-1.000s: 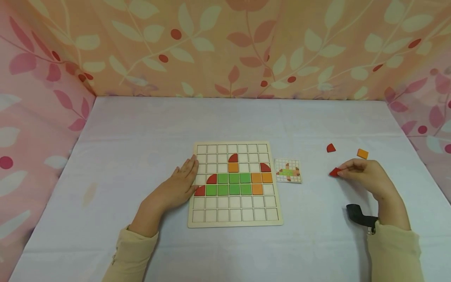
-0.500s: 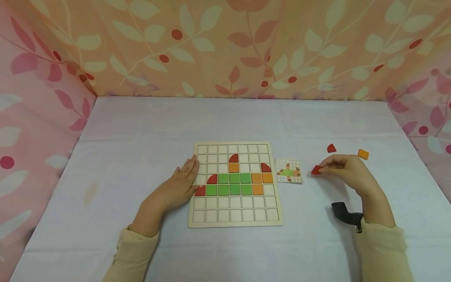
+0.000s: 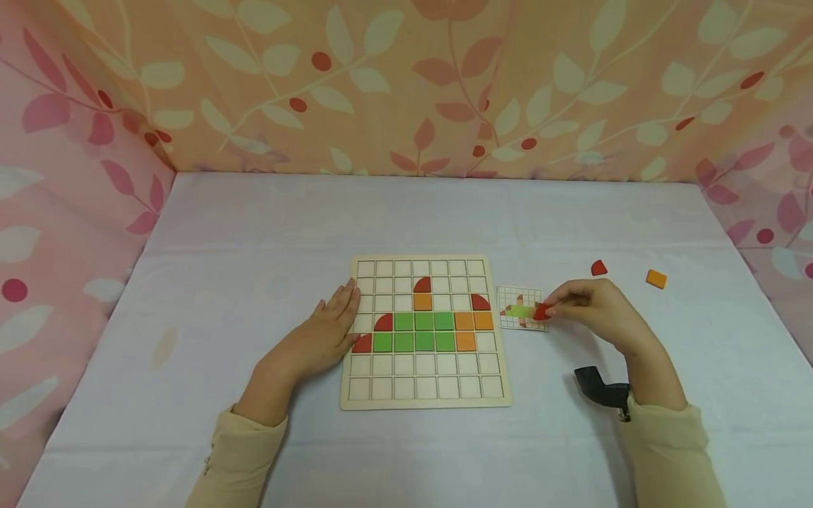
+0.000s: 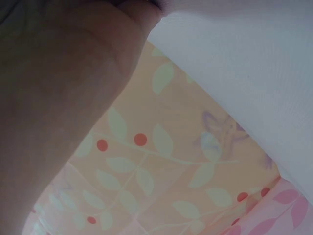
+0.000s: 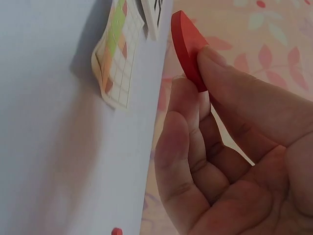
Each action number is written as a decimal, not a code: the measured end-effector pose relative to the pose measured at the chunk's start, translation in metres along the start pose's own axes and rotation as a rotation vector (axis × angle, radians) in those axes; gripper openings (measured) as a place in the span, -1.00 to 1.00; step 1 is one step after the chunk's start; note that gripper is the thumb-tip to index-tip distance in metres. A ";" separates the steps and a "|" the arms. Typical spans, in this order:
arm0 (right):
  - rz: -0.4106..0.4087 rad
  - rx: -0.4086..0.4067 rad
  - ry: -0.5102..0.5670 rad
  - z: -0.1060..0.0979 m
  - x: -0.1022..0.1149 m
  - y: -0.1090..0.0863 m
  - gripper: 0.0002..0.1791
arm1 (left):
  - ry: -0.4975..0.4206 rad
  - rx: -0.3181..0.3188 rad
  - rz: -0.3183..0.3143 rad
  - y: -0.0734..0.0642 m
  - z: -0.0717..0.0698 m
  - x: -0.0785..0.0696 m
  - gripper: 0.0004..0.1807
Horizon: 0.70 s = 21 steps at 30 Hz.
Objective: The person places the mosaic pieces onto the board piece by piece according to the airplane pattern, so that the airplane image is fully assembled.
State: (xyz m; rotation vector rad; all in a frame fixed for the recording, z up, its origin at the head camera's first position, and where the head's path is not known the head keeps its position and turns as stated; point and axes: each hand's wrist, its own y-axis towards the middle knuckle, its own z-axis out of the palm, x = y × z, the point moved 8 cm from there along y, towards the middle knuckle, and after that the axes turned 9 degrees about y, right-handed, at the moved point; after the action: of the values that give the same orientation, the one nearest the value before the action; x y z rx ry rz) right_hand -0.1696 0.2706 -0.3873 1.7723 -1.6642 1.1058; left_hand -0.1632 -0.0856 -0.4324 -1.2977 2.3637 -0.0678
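Note:
My right hand (image 3: pixel 593 310) pinches a red quarter-circle tile (image 5: pixel 188 49) between thumb and fingers, the other fingers curled beneath. In the head view the tile overlaps the right edge of a small pattern card (image 3: pixel 512 321); in the right wrist view it is held up off the white cloth. My left hand (image 3: pixel 320 331) lies with extended fingers along the left edge of a wooden grid board (image 3: pixel 425 403). Green square tiles (image 3: pixel 424 322) fill the board's middle, with orange squares (image 3: pixel 466 341) and red quarter-circles (image 3: pixel 384 322) around them. The left wrist view shows mostly forearm and curtain.
At the right lie a loose red quarter-circle tile (image 3: pixel 599 268) and a loose orange square tile (image 3: pixel 656 279). A black wrist-camera mount (image 3: pixel 600 388) juts from the right sleeve. Leaf-patterned fabric (image 3: pixel 438 85) walls the table's back and sides.
My right hand has moved left with the red quarter-circle tile, from beside the loose tiles to the card's right edge. My left hand has stayed at the board.

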 end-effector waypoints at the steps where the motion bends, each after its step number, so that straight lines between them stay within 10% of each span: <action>1: 0.006 0.006 0.006 0.003 0.001 0.001 -0.87 | -0.001 0.000 0.000 0.000 0.000 0.000 -0.26; 21: -0.103 0.251 0.080 0.071 0.027 0.014 -0.93 | 0.004 -0.011 0.010 0.000 -0.002 -0.002 -0.26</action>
State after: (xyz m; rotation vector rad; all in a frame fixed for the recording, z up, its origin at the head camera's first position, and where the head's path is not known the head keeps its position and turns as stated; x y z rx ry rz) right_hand -0.1683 0.1962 -0.4091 1.9144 -1.4213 1.3676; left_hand -0.1635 -0.0842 -0.4304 -1.2924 2.3764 -0.0543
